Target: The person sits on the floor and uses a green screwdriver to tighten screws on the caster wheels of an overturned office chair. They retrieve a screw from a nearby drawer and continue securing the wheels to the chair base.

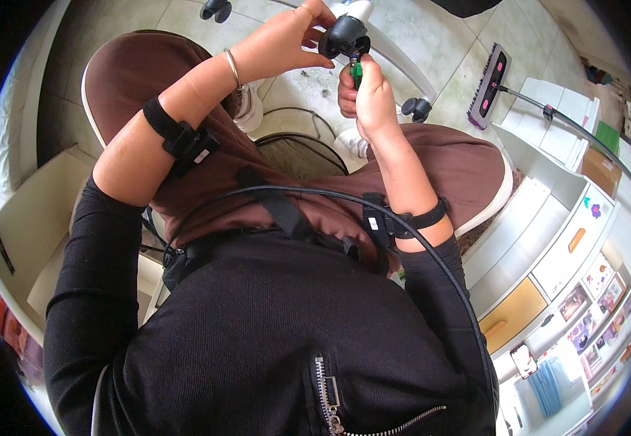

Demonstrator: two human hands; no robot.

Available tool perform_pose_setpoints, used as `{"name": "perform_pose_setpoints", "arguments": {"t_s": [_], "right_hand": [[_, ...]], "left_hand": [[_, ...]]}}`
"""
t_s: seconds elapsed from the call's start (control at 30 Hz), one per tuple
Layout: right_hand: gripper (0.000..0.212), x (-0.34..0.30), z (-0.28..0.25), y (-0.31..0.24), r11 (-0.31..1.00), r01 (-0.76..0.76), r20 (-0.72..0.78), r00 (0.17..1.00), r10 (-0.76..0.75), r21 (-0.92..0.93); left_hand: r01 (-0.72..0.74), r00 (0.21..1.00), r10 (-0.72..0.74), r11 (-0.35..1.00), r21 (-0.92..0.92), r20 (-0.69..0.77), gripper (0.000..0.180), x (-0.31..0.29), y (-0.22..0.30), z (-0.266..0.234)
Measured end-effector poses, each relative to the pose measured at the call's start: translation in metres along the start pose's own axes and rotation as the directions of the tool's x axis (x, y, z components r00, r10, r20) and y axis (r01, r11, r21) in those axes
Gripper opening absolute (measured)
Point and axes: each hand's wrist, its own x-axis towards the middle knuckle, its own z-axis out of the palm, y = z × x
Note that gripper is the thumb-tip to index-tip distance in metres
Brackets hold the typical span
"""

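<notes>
A black swivel caster [344,36] sits at the raised end of a white chair-base leg [360,10], at the top of the head view. My left hand [290,40] curves around the caster's left side, fingers partly spread, with its upper fingertips at the caster and leg end. From below, my right hand [371,98] is closed around a slim tool with a green handle [357,73]. The tool's dark tip meets the caster's underside; its exact kind is hidden by my fingers.
Other casters [417,109] stand on the tiled floor [432,51]. A flat mop head [488,86] lies to the right, beside white drawers [570,251]. A black cable [315,190] crosses my lap. An open pale drawer [32,211] is at left.
</notes>
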Motion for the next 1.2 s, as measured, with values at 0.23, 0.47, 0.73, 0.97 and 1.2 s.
{"name": "perform_pose_setpoints", "arguments": {"t_s": [0.23,0.47,0.73,0.97,1.2], "right_hand": [[0.046,0.001,-0.003,-0.001,0.999,-0.052,0.016,0.999,0.051,0.015],[0.061,-0.010,-0.023,-0.010,0.997,-0.039,0.033,0.999,0.041,-0.064],[0.021,-0.020,-0.032,-0.032,0.660,0.583,0.002,0.751,-0.661,-0.473],[0.029,-0.020,-0.014,-0.035,0.243,0.607,0.178,0.550,-0.816,-0.757],[0.023,-0.016,-0.014,-0.033,0.019,0.522,0.235,0.416,-0.878,-0.853]], "left_hand": [[0.023,1.000,-0.023,1.000,-0.018,0.015,0.056,0.000,0.003,-0.002],[-0.021,1.000,0.021,1.000,-0.016,-0.002,0.052,0.000,0.001,-0.004],[0.141,0.970,-0.100,0.975,-0.174,0.223,0.049,0.001,0.010,-0.004],[0.247,0.937,-0.186,0.952,-0.181,0.297,0.036,0.008,0.001,0.003],[0.117,0.979,-0.072,0.964,-0.239,0.191,0.033,0.007,-0.009,0.009]]}}
